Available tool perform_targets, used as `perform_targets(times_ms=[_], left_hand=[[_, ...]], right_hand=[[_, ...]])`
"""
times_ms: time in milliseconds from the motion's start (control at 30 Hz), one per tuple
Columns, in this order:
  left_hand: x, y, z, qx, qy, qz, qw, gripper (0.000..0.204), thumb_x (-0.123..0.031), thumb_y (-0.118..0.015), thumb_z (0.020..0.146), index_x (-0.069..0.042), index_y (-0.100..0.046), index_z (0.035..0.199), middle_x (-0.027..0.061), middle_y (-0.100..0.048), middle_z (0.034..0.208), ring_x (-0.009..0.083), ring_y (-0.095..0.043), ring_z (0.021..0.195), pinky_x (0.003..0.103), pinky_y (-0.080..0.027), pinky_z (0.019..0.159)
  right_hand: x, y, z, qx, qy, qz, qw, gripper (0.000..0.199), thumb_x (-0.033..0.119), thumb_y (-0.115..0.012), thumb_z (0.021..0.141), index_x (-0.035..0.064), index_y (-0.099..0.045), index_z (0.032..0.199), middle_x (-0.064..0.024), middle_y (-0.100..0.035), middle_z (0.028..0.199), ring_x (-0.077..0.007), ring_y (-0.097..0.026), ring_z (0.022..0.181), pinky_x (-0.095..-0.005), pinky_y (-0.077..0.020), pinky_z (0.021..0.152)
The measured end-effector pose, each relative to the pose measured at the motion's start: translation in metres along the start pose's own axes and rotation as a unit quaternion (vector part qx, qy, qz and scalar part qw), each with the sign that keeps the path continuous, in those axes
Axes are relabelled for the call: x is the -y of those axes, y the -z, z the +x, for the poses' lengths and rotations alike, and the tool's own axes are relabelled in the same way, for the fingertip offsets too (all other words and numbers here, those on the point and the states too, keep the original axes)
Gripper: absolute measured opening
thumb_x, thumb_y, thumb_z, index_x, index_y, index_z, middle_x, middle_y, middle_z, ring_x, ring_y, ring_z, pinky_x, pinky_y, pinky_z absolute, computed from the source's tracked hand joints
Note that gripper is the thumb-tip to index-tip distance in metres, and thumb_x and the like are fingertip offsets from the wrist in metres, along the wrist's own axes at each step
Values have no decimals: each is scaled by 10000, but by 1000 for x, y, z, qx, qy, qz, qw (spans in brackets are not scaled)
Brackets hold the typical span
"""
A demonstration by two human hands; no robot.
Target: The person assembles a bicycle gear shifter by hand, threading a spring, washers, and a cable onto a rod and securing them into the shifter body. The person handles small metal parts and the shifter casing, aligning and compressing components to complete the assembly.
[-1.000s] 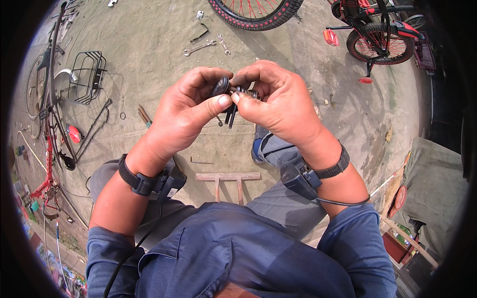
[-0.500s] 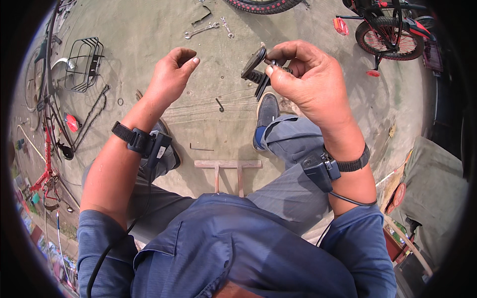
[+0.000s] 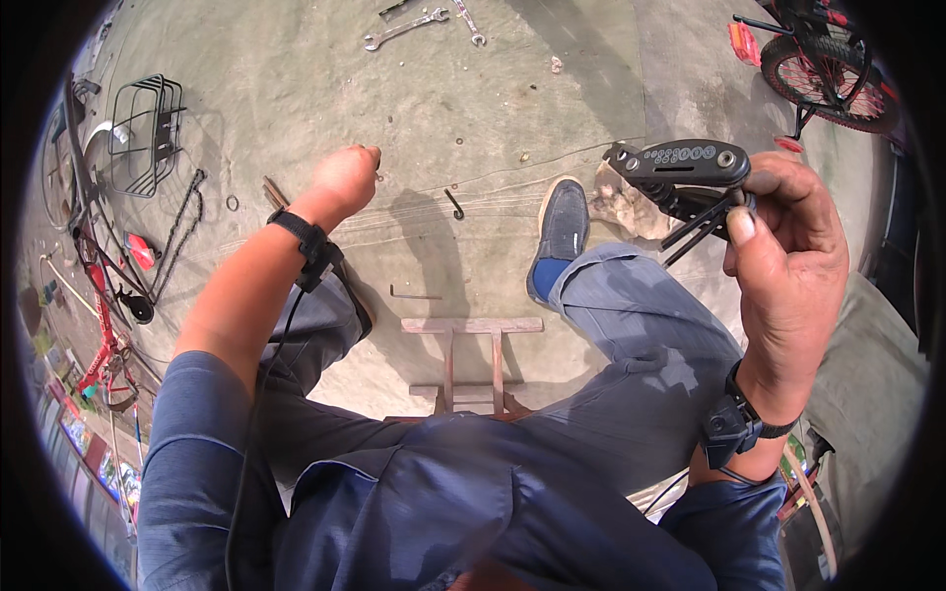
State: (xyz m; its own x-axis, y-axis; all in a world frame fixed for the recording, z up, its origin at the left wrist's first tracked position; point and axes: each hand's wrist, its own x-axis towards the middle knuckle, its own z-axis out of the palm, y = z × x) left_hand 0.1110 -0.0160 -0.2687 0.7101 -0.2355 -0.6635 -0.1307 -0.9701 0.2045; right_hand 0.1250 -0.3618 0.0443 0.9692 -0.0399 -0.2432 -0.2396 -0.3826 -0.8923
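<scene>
Since half a second ago your hands have drawn further apart: the left hand [image 3: 345,177] has reached out and down toward the ground, and the right hand [image 3: 788,251] has swung off to the right, taking the tool along.

Head view. Your right hand holds a black folding multi-tool [image 3: 685,167], fingers [image 3: 741,227] wrapped shut around its lower end, thumb pressed against the side. Several thin hex keys [image 3: 695,231] stick out of the tool, fanned down and left. The tool sits up in the air at the right, above your right knee, well apart from the other hand.

Your left hand is curled, fingers nearly closed; whether it pinches anything you cannot tell, the tips point away from the camera. It hangs low over the concrete floor [image 3: 296,79]. Just beside it on the floor lies a small brown bar [image 3: 275,191]; a bent hex key [image 3: 453,203] lies to its right, and another thin one [image 3: 414,293] lies nearer your body.

You sit on a small wooden stool [image 3: 471,355], its frame showing between your legs. Right shoe [image 3: 562,231] flat on the floor. Wrenches [image 3: 404,28] at top, wire basket [image 3: 146,123] at left, a red bicycle wheel [image 3: 828,69] top right.
</scene>
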Motion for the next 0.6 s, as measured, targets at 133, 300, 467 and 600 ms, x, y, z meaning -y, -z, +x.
perform_targets(times_ms=[133,300,467,600], left_hand=[[8,-34,7,3,-3,-5,1000,114,-123,-617,888,-39,-634,963,207,-671,986,409,-663,918,488,-537,774],[13,-53,23,4,-13,20,1000,137,-48,-564,865,-33,-605,995,203,-646,1007,387,-665,923,460,-549,778],[11,-61,29,25,-14,57,998,154,-34,-553,859,-42,-598,1006,184,-646,1003,353,-668,947,439,-556,791],[13,-64,37,38,-17,55,998,156,-42,-546,864,-45,-599,1011,174,-643,1009,346,-667,958,438,-558,794]], right_hand=[[-3,4,11,-1,7,-9,1000,261,-11,-690,780,-30,-612,1029,-71,-579,1043,-71,-519,818,-198,-429,722],[-7,6,29,8,15,-22,1000,262,30,-694,778,-15,-598,1017,-88,-576,1013,-79,-491,818,-205,-394,734],[-8,4,44,27,14,-32,999,286,66,-714,762,-4,-603,1016,-79,-563,966,-86,-460,796,-217,-365,728],[-9,2,52,24,11,-21,999,280,72,-724,759,2,-609,1004,-68,-558,954,-86,-454,792,-217,-364,721]])
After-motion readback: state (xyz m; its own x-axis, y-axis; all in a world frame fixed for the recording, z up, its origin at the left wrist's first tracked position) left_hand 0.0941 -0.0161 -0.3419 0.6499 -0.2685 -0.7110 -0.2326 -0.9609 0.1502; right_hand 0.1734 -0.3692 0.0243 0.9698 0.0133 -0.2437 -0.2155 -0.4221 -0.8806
